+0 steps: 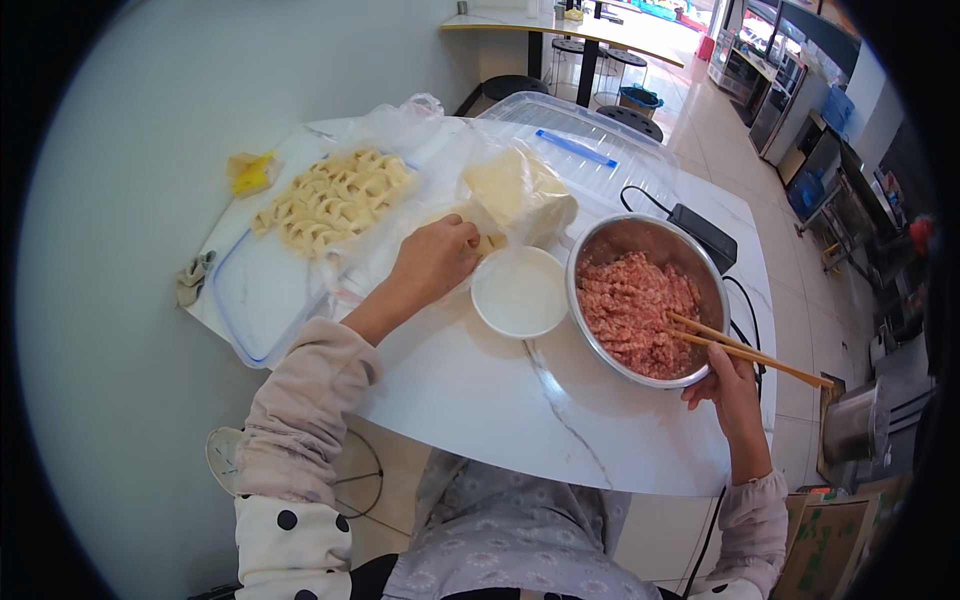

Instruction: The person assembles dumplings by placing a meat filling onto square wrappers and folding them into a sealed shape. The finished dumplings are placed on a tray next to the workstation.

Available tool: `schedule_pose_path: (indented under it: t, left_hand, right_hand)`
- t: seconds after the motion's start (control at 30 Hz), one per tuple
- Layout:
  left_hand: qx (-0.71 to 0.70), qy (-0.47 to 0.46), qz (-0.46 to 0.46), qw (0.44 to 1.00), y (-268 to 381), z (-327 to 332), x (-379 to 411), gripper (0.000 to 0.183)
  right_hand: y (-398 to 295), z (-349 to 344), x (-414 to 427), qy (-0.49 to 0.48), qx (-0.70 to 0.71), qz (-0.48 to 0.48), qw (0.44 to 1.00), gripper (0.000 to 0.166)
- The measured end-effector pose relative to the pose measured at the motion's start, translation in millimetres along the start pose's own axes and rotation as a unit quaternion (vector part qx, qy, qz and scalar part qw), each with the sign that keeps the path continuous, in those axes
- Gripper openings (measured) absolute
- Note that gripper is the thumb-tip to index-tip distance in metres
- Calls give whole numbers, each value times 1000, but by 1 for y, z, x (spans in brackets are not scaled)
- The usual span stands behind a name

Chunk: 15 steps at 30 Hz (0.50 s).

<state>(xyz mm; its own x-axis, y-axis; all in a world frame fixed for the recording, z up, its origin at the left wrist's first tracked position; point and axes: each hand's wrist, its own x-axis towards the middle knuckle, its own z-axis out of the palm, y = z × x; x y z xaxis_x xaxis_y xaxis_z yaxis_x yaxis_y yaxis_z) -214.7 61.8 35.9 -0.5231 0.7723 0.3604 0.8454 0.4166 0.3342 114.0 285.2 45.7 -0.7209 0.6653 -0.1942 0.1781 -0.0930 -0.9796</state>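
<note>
My left hand (441,253) has its fingers curled beside a clear plastic bag (517,187) of pale yellow dough wrappers. Its fingertips are at the bag's near edge, by the rim of a white bowl (519,294) of whitish liquid; whether they pinch anything is hidden. At the near right rim of a metal bowl (646,225) of raw minced meat (634,311), my right hand (731,394) grips with a digit over the rim and fingers below. Two wooden chopsticks (780,366) rest across that rim, tips in the meat, touching this hand.
Folded dumplings (337,199) cover part of a blue-edged clear lid (251,300) at left. A clear plastic box (600,127) lies behind the bag. A black power adapter (705,236) with cables adjoins the metal bowl. A cloth (195,277) hangs at the left table edge.
</note>
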Motion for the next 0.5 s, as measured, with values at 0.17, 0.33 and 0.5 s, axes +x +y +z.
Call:
schedule_pose_path:
  t: [0.17, 0.33, 0.5]
  left_hand:
    - [38, 55, 8, 998, 5, 3, -7, 11]
    - [-77, 160, 106, 978, 61, -22, -50, 15]
    - [-42, 50, 164, 984, 62, 5, -81, 19]
  right_hand:
    - [8, 0, 8, 19, 21, -38, 999, 30]
    - [11, -5, 7, -7, 39, -37, 999, 34]
    - [11, -9, 6, -46, 39, -36, 998, 37]
